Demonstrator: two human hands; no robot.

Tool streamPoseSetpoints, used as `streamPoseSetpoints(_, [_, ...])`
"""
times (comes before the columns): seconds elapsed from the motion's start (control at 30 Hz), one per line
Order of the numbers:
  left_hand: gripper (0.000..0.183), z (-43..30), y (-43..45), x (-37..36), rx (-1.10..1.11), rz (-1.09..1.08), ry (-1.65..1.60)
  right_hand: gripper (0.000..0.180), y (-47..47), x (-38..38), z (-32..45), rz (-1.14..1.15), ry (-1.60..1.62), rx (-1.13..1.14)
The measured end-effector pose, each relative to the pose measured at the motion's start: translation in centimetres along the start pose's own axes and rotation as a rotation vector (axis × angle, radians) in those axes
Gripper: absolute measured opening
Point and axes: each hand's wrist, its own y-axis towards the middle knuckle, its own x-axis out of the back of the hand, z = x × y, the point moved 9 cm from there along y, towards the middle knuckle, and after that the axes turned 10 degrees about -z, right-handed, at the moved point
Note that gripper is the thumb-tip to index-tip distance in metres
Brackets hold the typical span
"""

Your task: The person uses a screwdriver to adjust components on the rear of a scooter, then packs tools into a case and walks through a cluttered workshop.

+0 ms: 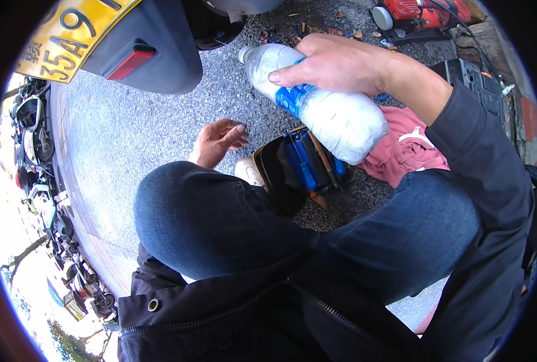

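My right hand [327, 63] grips a large clear plastic bottle [345, 122] around its middle, over a blue label. White contents fill much of the bottle, which is tilted with its capped neck to the upper left. Below it a black tool container [281, 197] rests on the asphalt, holding blue-handled screwdrivers [305, 174] and a tool with a wooden handle [320, 154]. My left hand [218, 140] hovers beyond my knee, fingers loosely curled, with nothing visible in it. A pink cloth [406, 145] lies partly behind the bottle.
At upper left, a vehicle's dark rear fender [160, 50] carries a red reflector [132, 63] and a yellow plate [76, 36] with writing. A red air compressor [420, 16] and a dark box [474, 86] with cables stand at right. Parked scooters [35, 122] line the far left.
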Motion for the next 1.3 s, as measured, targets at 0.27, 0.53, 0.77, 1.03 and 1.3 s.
streamPoseSetpoints(0.27, [0.039, -0.3, 0.1, -0.3, -0.002, 0.009, -0.012, 0.045, -0.2, 0.5, -0.6, -0.06, -0.026, -0.021])
streamPoseSetpoints(0.53, [0.039, 0.2, 0.3, -0.1, -0.007, -0.002, -0.024, 0.04, 0.2, 0.0, -1.5, -0.033, 0.006, -0.065])
streamPoseSetpoints(0.77, [0.04, 0.5, 0.6, -0.1, -0.002, 0.0, -0.05, 0.041, 0.2, 0.3, -1.2, -0.05, -0.022, -0.035])
streamPoseSetpoints(1.03, [0.044, 0.5, 0.7, -0.3, -0.001, 0.025, -0.024, 0.05, -0.4, 0.6, -3.1, -0.07, -0.387, 0.198])
streamPoseSetpoints(1.3, [0.045, -0.2, 0.9, -1.3, 0.002, 0.039, 0.003, 0.054, -5.1, 6.9, -12.9, -0.212, -0.164, 0.13])
